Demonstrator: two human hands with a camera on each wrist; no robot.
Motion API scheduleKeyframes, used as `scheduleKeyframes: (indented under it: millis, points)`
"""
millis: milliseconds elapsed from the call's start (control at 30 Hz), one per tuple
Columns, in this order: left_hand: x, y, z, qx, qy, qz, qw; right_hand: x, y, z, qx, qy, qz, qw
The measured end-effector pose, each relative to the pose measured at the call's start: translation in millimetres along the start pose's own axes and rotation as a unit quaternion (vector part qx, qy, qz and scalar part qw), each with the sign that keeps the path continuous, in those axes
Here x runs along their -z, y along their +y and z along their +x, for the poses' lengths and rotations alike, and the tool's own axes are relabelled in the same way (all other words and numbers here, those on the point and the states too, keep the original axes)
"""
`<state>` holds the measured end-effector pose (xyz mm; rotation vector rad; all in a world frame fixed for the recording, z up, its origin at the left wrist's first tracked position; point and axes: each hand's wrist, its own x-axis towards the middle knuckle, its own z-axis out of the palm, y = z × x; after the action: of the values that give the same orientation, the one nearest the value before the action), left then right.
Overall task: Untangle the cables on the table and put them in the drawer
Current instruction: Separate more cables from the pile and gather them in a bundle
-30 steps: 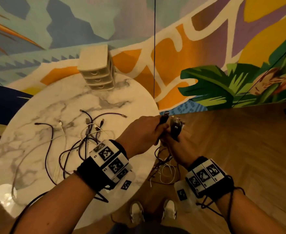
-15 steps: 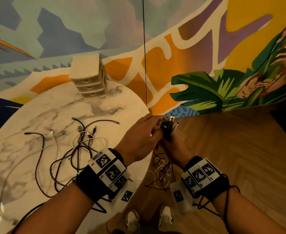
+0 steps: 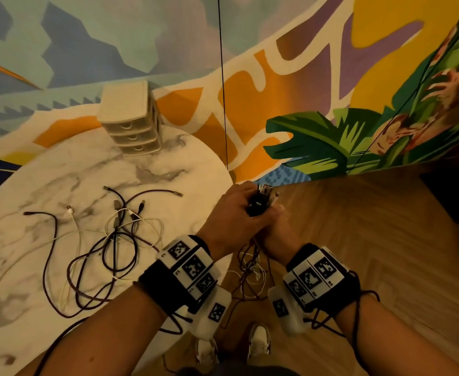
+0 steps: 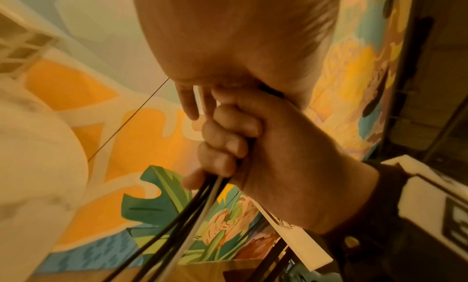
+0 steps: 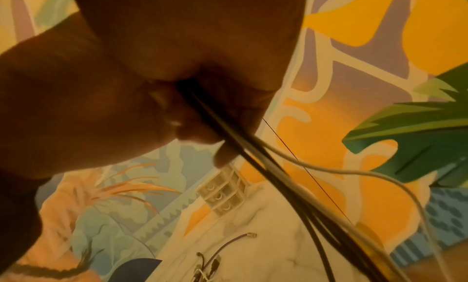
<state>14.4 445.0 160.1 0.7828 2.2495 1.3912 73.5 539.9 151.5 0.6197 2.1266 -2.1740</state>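
Both hands meet just off the round marble table's (image 3: 46, 185) right edge, around a bundle of cable plugs (image 3: 260, 199). My right hand (image 3: 275, 229) grips the dark and white cables (image 4: 187, 222) in a fist, and they hang below it in loops (image 3: 250, 270). My left hand (image 3: 231, 213) closes over the plug ends from the left. A tangle of dark and white cables (image 3: 109, 248) lies on the table. The beige three-drawer unit (image 3: 130, 120) stands at the table's far edge, with all drawers closed.
A painted mural wall rises behind the table. Wooden floor (image 3: 358, 253) spreads to the right, and my shoes (image 3: 258, 346) show below the hands. A dark object (image 3: 456, 194) sits at the right edge. The drawer unit (image 5: 222, 194) also appears in the right wrist view.
The plug my left hand held apart has joined the ones in my right hand, making one bundle. Both hands stay together off the table's edge.
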Motion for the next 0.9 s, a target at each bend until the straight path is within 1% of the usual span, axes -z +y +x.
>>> scheduleKeyframes:
  millis: [67,100,133,200,267,300,333,367,400,433,467,500,600,633,667,700,733,767,800,833,867,900]
  points:
    - [-8,4,2,0.005,0.048,-0.016,0.999,-4,-1,4,0.042,0.015,-0.032,0.998]
    - [-9,5,2,-0.005,0.065,-0.019,0.998,-7,-2,4,0.065,0.005,-0.067,0.996]
    - [-9,6,2,-0.029,0.076,-0.017,0.997,-9,-1,6,0.074,0.003,-0.081,0.994]
    - [-5,11,3,-0.106,0.089,0.024,0.99,-8,8,10,0.099,0.006,-0.116,0.988]
    - [-1,19,9,-0.193,0.086,0.133,0.968,-5,12,8,0.095,0.004,-0.128,0.987]
    - [-2,23,11,-0.225,0.073,0.212,0.948,-5,13,8,0.101,0.001,-0.11,0.989]
    - [-3,26,14,-0.242,0.059,0.283,0.926,-3,16,9,0.11,0.009,-0.079,0.991]
    - [-4,28,17,-0.242,0.046,0.333,0.91,-2,15,9,0.119,0.015,-0.086,0.989]
    - [-5,27,18,-0.233,0.041,0.369,0.899,0,15,9,0.106,0.021,-0.091,0.99]
    - [-8,24,18,-0.22,0.044,0.392,0.892,1,14,9,0.1,0.017,-0.105,0.989]
    - [-9,21,18,-0.211,0.052,0.408,0.887,1,13,9,0.089,0.022,-0.095,0.991]
    - [-11,20,18,-0.198,0.048,0.422,0.884,2,14,8,0.102,0.026,-0.094,0.99]
    - [-14,25,18,-0.183,0.007,0.453,0.872,3,15,6,0.13,0.012,-0.024,0.991]
    - [-12,27,18,-0.18,-0.007,0.421,0.889,5,14,6,0.133,0.012,-0.025,0.991]
    - [-8,28,18,-0.166,-0.014,0.349,0.922,9,15,9,0.129,0.018,-0.054,0.99]
    - [-3,28,18,-0.139,-0.012,0.245,0.959,15,14,11,0.135,0.034,-0.074,0.987]
    - [0,25,19,-0.109,0.009,0.145,0.983,21,15,14,0.133,0.063,-0.07,0.987]
    - [3,21,19,-0.074,0.031,0.084,0.993,28,14,17,0.132,0.094,-0.072,0.984]
    - [5,14,20,-0.039,0.036,0.069,0.996,35,14,21,0.142,0.125,-0.086,0.978]
    - [4,8,20,-0.008,0.014,0.086,0.996,41,13,23,0.168,0.143,-0.105,0.97]
    - [1,6,19,0.011,-0.024,0.106,0.994,46,9,24,0.2,0.139,-0.126,0.962]
    - [-4,5,19,0.018,-0.064,0.114,0.991,48,5,24,0.222,0.121,-0.147,0.956]
